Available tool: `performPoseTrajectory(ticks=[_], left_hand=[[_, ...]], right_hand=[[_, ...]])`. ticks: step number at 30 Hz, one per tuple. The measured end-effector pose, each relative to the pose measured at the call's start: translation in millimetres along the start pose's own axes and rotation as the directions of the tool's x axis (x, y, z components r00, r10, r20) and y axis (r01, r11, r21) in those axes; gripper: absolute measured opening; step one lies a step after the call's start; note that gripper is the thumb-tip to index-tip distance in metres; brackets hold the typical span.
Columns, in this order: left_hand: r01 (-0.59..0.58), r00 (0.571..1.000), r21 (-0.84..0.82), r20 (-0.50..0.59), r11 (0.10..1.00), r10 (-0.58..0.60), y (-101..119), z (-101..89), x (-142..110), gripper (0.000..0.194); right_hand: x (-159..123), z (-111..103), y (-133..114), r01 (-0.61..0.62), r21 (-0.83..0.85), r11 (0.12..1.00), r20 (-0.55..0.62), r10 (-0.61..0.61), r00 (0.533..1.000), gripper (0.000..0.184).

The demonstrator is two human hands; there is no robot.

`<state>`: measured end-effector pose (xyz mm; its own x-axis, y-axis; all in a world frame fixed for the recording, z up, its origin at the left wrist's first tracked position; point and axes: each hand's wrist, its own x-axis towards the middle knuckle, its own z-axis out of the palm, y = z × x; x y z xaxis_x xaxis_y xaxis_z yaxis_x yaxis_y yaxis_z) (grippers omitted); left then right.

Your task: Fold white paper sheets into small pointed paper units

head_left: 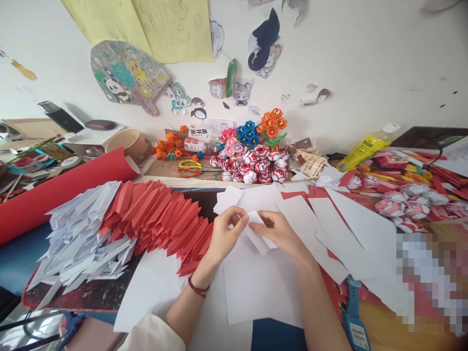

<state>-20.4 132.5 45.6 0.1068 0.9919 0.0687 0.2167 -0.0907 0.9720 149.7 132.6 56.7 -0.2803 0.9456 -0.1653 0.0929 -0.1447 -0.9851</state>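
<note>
A small white paper strip (257, 233) is pinched between both of my hands over a spread of white sheets (256, 282). My left hand (224, 233) grips its left end with fingers curled; a red cord circles that wrist. My right hand (278, 230) closes on the right end. To the left lies a long row of folded red paper pieces (161, 214) and a heap of folded white pieces (78, 239).
A red paper roll (54, 190) lies at the left. Red-and-white paper balls (252, 168), paper flowers (252, 131), yellow scissors (190, 165) and a bottle (199, 145) stand at the back. More balls and coloured strips (405, 195) sit right. A blue tool (353, 317) lies near my right forearm.
</note>
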Motion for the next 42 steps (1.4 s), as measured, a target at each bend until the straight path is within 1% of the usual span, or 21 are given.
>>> performPoseTrajectory(ticks=[2,3,6,8,10,14,16,19,22,25,28,31,33,34,35,36,37,39,40,41,42], left_hand=[[0.003,0.999,-0.003,-0.044,1.0,-0.003,-1.2,-1.0,0.5,0.019],[0.005,0.998,-0.002,-0.063,1.0,-0.006,-1.6,-1.5,0.6,0.019],[0.01,0.997,0.018,-0.078,1.0,-0.009,-1.5,-2.3,0.5,0.018],[0.02,0.999,0.044,-0.045,0.999,-0.018,-0.3,-2.0,0.0,0.018],[0.038,0.999,0.075,0.008,0.996,-0.039,1.4,-1.0,-0.6,0.016],[0.066,0.989,0.109,0.122,0.992,-0.08,5.0,1.7,-1.3,0.013],[0.063,0.981,0.099,0.178,0.993,-0.08,6.4,2.7,-1.3,0.012],[0.061,0.976,0.074,0.202,0.995,-0.075,7.1,3.3,-1.3,0.015],[0.069,0.987,0.016,0.142,0.997,-0.071,6.2,3.1,-1.2,0.02],[0.046,0.998,-0.015,0.044,0.999,-0.046,5.1,2.9,-0.9,0.023],[0.026,0.999,0.033,-0.019,0.999,-0.025,4.7,3.5,-0.8,0.023],[-0.009,1.0,0.123,0.005,0.992,0.009,4.6,4.6,-1.8,0.02],[-0.083,0.997,0.226,0.014,0.971,0.082,4.0,4.9,-2.9,0.012],[-0.132,0.991,0.294,0.007,0.947,0.136,3.4,4.8,-3.3,0.015],[-0.19,0.979,0.374,0.005,0.908,0.203,2.5,4.3,-3.7,0.025],[-0.255,0.96,0.463,0.018,0.849,0.279,1.3,3.5,-3.9,0.034],[-0.323,0.933,0.554,0.051,0.767,0.357,-0.1,2.4,-3.8,0.039],[-0.446,0.861,0.695,0.162,0.564,0.482,-3.1,-0.5,-3.3,0.037],[-0.492,0.823,0.735,0.218,0.467,0.525,-4.4,-2.3,-2.8,0.034],[-0.525,0.789,0.757,0.261,0.389,0.557,-5.6,-4.2,-2.3,0.031],[-0.549,0.76,0.766,0.292,0.334,0.58,-6.4,-6.1,-1.8,0.029]], right_hand=[[-0.3,-5.2,0.3,-0.026,0.007,1.0,-0.011,0.026,1.0,0.031],[-0.8,-8.4,0.5,-0.035,0.001,0.999,-0.037,0.035,0.999,0.035],[-2.1,-18.3,2.1,-0.018,-0.006,1.0,-0.196,0.016,0.98,0.042],[-1.7,-23.5,4.9,0.006,0.047,0.999,-0.304,0.009,0.953,0.046],[0.1,-26.2,8.4,0.038,0.136,0.99,-0.383,0.017,0.924,0.051],[4.2,-23.1,10.5,0.113,0.286,0.952,-0.465,0.035,0.884,0.055],[3.9,-18.1,6.4,0.125,0.34,0.932,-0.464,0.05,0.884,0.057],[1.4,-9.5,-2.5,0.144,0.391,0.909,-0.38,0.016,0.925,0.057],[1.0,-3.1,-5.6,0.158,0.384,0.91,-0.238,-0.068,0.969,0.055],[3.8,-0.2,-0.2,0.101,0.293,0.951,-0.155,-0.056,0.986,0.045],[5.3,0.9,5.0,0.058,0.192,0.98,-0.171,-0.025,0.985,0.035],[4.1,0.9,4.3,0.071,0.112,0.991,-0.221,-0.044,0.974,0.031],[3.1,-0.2,2.2,0.048,0.055,0.997,-0.265,-0.032,0.964,0.031],[2.7,-1.1,1.5,0.025,0.031,0.999,-0.285,-0.016,0.958,0.031],[2.5,-2.3,1.3,0.003,0.01,1.0,-0.3,0.001,0.954,0.032],[2.4,-3.6,1.6,-0.016,-0.006,1.0,-0.311,0.013,0.95,0.033],[2.3,-5.0,2.4,-0.028,-0.02,0.999,-0.318,0.02,0.948,0.034],[2.3,-7.5,4.9,-0.036,-0.045,0.998,-0.325,0.019,0.946,0.037],[2.3,-8.6,6.3,-0.036,-0.058,0.998,-0.324,0.015,0.946,0.037],[2.3,-9.4,7.5,-0.035,-0.071,0.997,-0.322,0.01,0.947,0.038],[2.3,-10.1,8.6,-0.034,-0.085,0.996,-0.32,0.005,0.948,0.038]])
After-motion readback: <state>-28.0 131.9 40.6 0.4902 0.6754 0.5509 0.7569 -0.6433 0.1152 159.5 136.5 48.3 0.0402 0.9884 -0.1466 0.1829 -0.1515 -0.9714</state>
